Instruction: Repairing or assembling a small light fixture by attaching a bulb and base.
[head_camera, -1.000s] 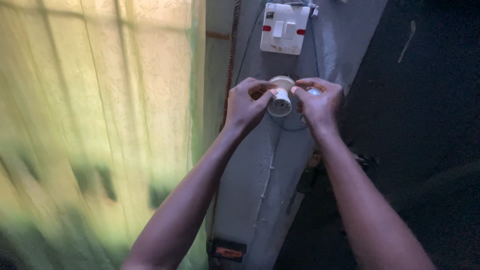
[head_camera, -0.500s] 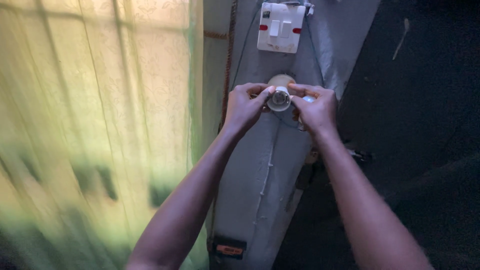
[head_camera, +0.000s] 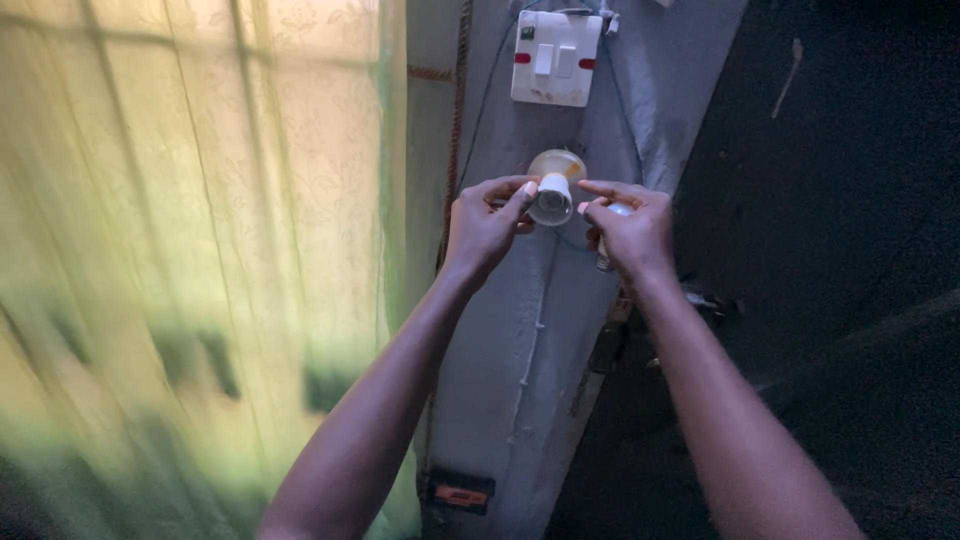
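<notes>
Both hands at a white lamp holder (head_camera: 553, 195) on a grey wall strip, below a white switch plate (head_camera: 556, 58).

I judge fitting under way: left hand (head_camera: 485, 225) pinches the holder; right hand (head_camera: 628, 230) is curled round a small pale object, unclear. Next calls for steady alignment, I'd say.

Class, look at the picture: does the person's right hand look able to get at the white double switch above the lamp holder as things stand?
Probably yes. The right hand is beside the lamp holder, just below the white switch, with bare grey wall between them. However, it seems to hold a small object, so its fingers are not free.
</notes>
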